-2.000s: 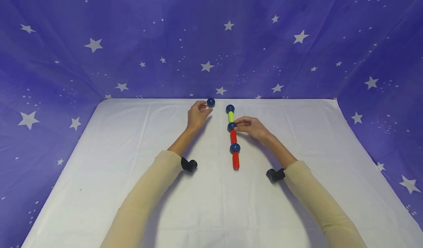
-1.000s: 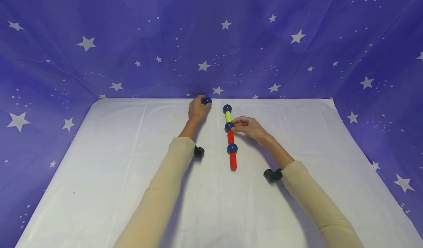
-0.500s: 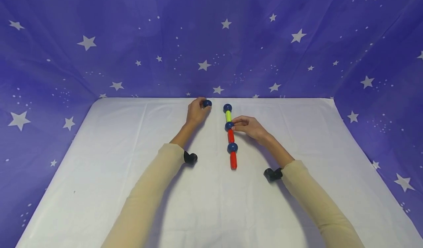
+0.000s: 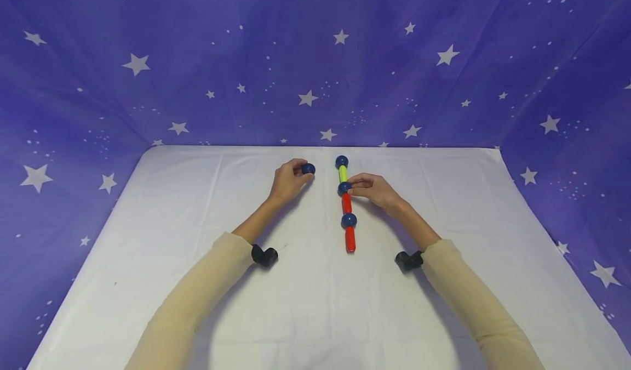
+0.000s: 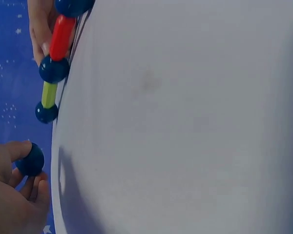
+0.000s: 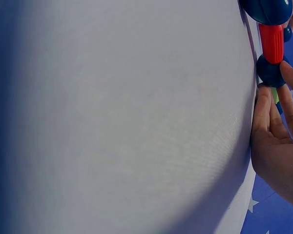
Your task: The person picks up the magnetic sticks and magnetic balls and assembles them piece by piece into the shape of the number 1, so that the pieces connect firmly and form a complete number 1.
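A chain of dark blue balls and short rods runs away from me in the head view: a red rod [image 4: 350, 239] at the near end, a blue ball [image 4: 349, 220], a second red rod [image 4: 347, 203], a middle blue ball [image 4: 343, 188], a yellow-green rod [image 4: 343, 174] and a far blue ball [image 4: 342, 162]. My right hand [image 4: 377, 190] pinches the middle ball from the right side. Left of the chain, my left hand [image 4: 288, 182] holds a loose blue ball [image 5: 32, 160] between thumb and fingers, apart from the chain.
A white cloth [image 4: 315, 304] covers the table. Behind and at both sides hangs a purple sheet [image 4: 276, 57] with white stars. Each wrist carries a black camera mount, the left one [image 4: 265, 256] and the right one [image 4: 409, 261].
My left hand has closed round the loose ball near the table's far edge and drawn it towards me. The right hand stays at the middle ball, and the chain keeps its place.
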Tool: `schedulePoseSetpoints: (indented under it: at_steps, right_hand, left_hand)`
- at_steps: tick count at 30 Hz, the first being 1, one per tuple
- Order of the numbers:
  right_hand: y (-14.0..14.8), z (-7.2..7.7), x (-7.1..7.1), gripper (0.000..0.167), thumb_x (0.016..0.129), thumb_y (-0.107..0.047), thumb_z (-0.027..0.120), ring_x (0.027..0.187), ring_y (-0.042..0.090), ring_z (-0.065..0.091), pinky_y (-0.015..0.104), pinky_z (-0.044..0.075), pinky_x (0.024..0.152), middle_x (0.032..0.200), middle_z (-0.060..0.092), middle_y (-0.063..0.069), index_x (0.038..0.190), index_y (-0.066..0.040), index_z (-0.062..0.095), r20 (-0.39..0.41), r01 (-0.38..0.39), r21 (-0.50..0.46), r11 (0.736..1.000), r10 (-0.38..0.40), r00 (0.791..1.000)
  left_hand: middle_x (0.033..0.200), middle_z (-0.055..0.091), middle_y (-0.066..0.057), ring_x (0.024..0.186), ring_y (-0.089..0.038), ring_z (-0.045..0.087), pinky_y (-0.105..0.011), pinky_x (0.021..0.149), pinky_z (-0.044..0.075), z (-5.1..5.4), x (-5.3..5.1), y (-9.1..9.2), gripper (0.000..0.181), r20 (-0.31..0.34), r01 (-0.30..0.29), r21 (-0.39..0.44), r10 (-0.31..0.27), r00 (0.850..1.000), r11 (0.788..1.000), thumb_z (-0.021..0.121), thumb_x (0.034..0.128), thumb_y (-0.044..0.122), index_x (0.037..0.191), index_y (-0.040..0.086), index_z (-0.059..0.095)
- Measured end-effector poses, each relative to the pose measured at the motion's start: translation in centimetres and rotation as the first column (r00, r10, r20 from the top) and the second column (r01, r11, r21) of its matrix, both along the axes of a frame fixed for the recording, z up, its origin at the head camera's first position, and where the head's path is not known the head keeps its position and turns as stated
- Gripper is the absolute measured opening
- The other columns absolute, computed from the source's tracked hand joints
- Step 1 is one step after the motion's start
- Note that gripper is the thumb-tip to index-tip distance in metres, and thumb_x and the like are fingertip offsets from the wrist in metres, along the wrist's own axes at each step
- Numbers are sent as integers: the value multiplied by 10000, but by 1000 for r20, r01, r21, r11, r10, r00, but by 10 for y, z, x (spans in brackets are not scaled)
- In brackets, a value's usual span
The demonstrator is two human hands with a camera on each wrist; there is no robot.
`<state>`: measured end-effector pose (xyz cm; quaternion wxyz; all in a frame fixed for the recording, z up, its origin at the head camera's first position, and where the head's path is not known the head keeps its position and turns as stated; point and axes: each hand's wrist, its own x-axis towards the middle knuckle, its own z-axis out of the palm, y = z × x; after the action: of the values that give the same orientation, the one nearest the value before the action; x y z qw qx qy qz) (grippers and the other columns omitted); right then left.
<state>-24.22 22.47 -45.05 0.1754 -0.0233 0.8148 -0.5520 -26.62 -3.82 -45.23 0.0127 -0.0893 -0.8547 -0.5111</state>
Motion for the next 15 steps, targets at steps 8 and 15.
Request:
schedulePoseSetpoints:
  at_steps: [8, 15]
  right_hand:
    - [0, 2, 1, 396, 905, -148, 752, 1196, 293, 568, 484, 329, 1081, 1175, 698, 131, 1268, -37, 641, 0, -1, 7, 1000, 1, 1000]
    - [0, 1, 1, 404, 906, -164, 754, 1205, 298, 567, 498, 328, 1088, 1191, 691, 137, 1274, -41, 639, -1, -1, 22, 1000, 1, 1000]
  left_hand:
    - [1164, 669, -196, 1063, -298, 656, -345, 930, 515, 6, 26, 0, 433, 39, 60, 21, -61, 997, 998, 749, 896, 113, 1288, -20, 622]
    - [1160, 678, -167, 1044, -261, 657, -334, 914, 519, 6, 47, 5, 422, 48, 104, -1, -104, 993, 995, 763, 885, 125, 1270, 2, 641]
